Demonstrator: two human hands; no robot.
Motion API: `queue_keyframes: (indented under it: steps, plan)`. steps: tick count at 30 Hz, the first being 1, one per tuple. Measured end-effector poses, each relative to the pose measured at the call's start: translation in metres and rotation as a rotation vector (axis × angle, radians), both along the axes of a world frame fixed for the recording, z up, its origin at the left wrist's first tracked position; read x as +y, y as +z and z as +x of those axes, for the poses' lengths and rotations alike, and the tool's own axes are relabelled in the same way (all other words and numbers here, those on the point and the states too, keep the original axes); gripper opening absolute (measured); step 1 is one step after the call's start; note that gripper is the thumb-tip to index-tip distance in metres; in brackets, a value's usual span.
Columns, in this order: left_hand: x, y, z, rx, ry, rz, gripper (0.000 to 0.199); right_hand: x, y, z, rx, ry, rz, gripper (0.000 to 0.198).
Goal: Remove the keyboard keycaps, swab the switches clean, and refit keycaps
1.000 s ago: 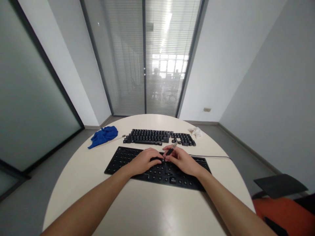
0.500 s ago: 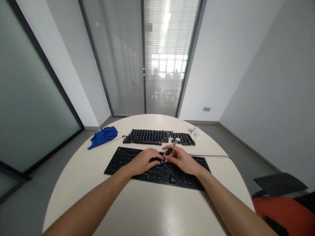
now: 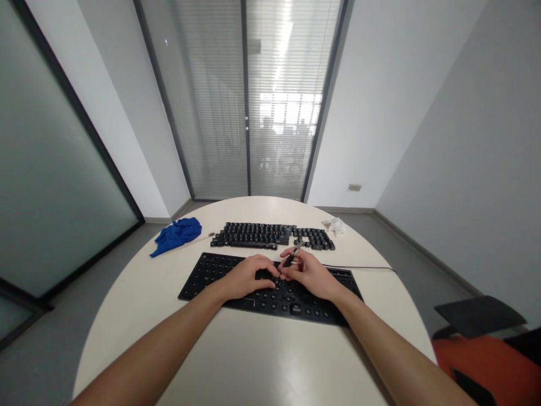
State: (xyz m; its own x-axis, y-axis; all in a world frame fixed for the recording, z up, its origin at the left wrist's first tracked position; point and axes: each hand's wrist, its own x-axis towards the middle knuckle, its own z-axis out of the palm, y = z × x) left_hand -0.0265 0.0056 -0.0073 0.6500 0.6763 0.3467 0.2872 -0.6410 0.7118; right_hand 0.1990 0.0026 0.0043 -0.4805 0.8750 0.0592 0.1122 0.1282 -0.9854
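A black keyboard [image 3: 243, 301] with most of its keycaps off lies in front of me, its sockets bare. Over its middle, my left hand [image 3: 247, 277] rests with curved fingers, thumb and forefinger a little apart at the sockets. Close beside those fingertips, my right hand [image 3: 310, 273] is closed around a slim tool [image 3: 291, 259] with a dark handle and a lighter, metal-looking upper end. The tool slants up and away; its lower tip is hidden by fingers. Behind the keyboard, loose black keycaps [image 3: 253, 234] are laid out in keyboard order.
At the left of the round pale table [image 3: 236, 361] lies a blue cloth [image 3: 177, 232], with a thin stick-like brush [image 3: 196, 241] beside it. A crumpled white tissue [image 3: 336, 226] lies back right. A cable [image 3: 359, 267] runs off the right edge, near an orange chair [image 3: 486, 366].
The tool in my right hand has tilted slightly and shifted a little left. My left thumb and fingers have moved slightly over the sockets.
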Motion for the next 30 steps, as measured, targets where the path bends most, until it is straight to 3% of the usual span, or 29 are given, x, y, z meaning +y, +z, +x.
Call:
queue_keyframes:
  steps: [12,22,26,30]
  plan:
    - [-0.0034,-0.0015,0.0018,0.02,0.102,-0.065,0.025,0.0031,-0.0024,-0.0029,0.042,-0.118,-0.088,0.047]
    - [-0.0031,0.0038,0.0015,-0.05,0.123,-0.161,0.014,0.002,-0.0022,-0.0056,0.076,-0.11,-0.108,0.044]
    - [-0.0032,0.002,0.0006,-0.148,0.104,-0.202,0.03,0.0026,0.0021,-0.0041,0.101,-0.131,-0.133,0.043]
    - [-0.0037,0.0028,-0.0008,-0.103,0.126,-0.122,0.022,0.004,0.0023,-0.0023,0.106,-0.174,-0.164,0.041]
